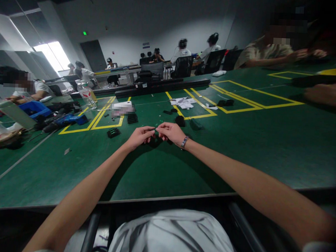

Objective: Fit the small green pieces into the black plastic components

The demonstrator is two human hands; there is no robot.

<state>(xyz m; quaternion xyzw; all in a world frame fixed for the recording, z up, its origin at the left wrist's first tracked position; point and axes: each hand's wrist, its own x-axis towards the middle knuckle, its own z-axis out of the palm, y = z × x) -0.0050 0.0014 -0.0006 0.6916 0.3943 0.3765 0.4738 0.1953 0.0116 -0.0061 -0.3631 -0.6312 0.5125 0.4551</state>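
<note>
Leftmost, we see a ribbed black block [113,132] on the smooth green table [79,178]; then our left hand [141,137] and right hand [170,133], fingertips meeting, grip pinched around a small dark piece [155,128] just above the tabletop, its material unclear.

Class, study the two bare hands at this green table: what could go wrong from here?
The small piece pinched between the left hand and right hand might slip and be hard to spot among the tiny green bits just beyond.
The right hand could nudge the black block behind it.
If knocked, the upright bottle may topple.
</note>
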